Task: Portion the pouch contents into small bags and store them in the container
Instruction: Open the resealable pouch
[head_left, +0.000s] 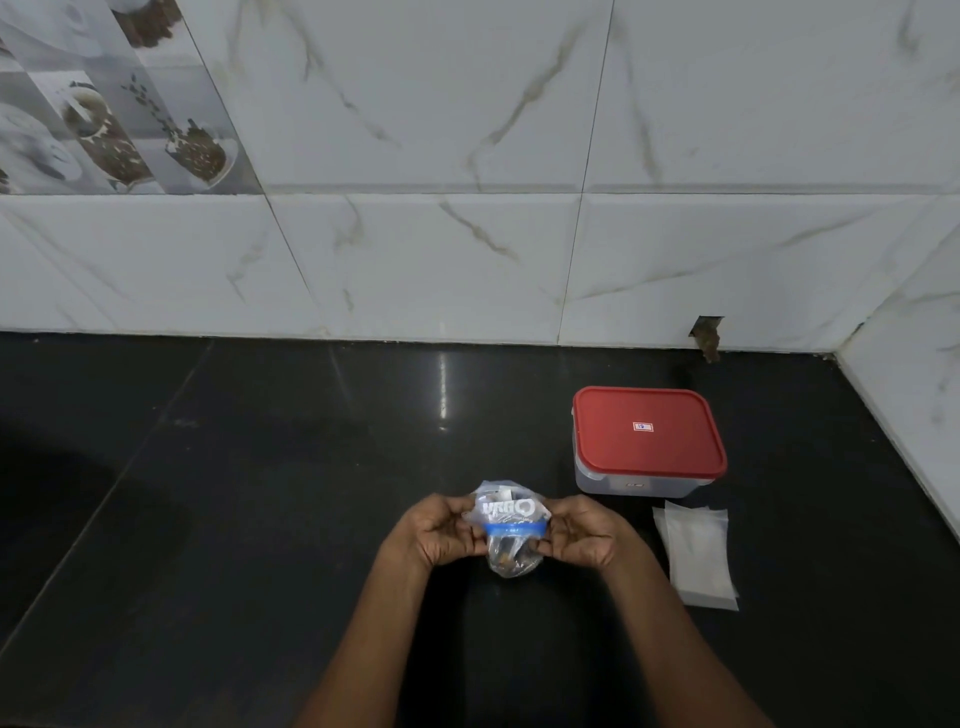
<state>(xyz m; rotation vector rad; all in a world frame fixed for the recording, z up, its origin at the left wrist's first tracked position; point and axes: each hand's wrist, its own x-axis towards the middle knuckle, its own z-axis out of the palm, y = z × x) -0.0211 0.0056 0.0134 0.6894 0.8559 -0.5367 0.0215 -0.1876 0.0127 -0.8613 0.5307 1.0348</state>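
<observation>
A clear plastic pouch with white lettering and a blue zip strip is held above the black counter, small dark pieces showing in its lower part. My left hand pinches its left edge and my right hand pinches its right edge, at the zip strip. To the right stands a clear container with its red lid on. A stack of small translucent bags lies flat on the counter in front of the container.
The glossy black counter runs back to a white marble-tiled wall. A side wall closes the right corner. A small broken hole shows at the base of the back wall.
</observation>
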